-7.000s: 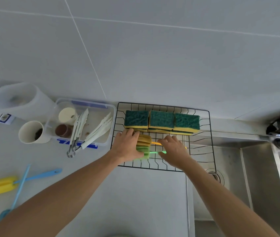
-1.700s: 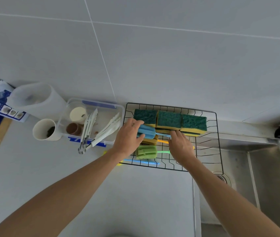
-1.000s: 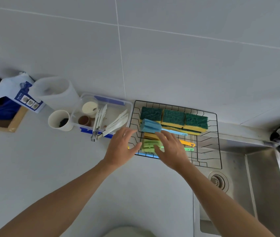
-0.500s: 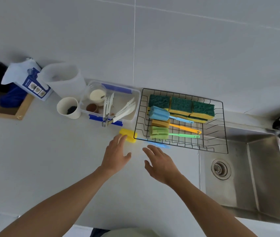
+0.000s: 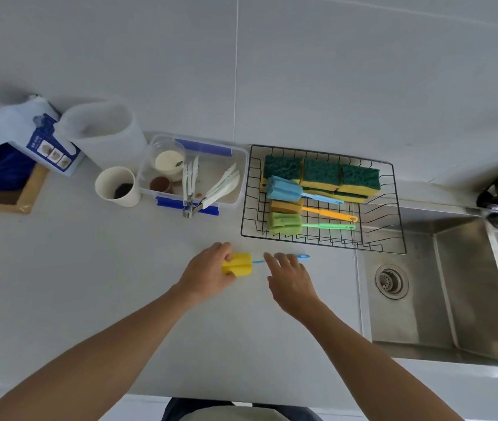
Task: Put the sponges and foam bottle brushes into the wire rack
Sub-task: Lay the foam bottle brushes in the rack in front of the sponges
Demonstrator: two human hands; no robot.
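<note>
Yellow foam is the head of the last bottle brush point(image 5: 237, 264), which lies on the white counter point(image 5: 90, 268) just in front of the wire rack point(image 5: 399, 238), not inside it. The left hand point(image 5: 208, 273) is on the left end of this foam head; the fingers curl over the top and the thumb goes under the near side, so the hand seems to be closing on the head, but the palm hides the contact and I cannot tell if the grip is firm. The right hand point(image 5: 290, 278) is loosely spread with nothing in it. Its fingertips point(image 5: 272, 258) reach the thin blue handle point(image 5: 301, 256) of the same brush and cover the middle of it (only a short piece beside the foam and the far tip are visible), and I cannot tell if they touch it or only stay above it.

Inside the rack, three green-and-yellow sponges point(image 5: 322, 174) stand in a row at the back, touching each other. In front of them lie three brushes with handles to the right: a blue brush point(image 5: 284, 192), partly resting on the sponges, an orange brush point(image 5: 285, 207) and a green brush point(image 5: 284, 223).

Left of the rack stands a clear plastic box point(image 5: 238, 165) with tongs and small cups, then a paper cup point(image 5: 115, 186) with something dark inside that is hard to make out. Right of the rack is the steel sink point(image 5: 454, 284); its right side is cut off by the frame.
</note>
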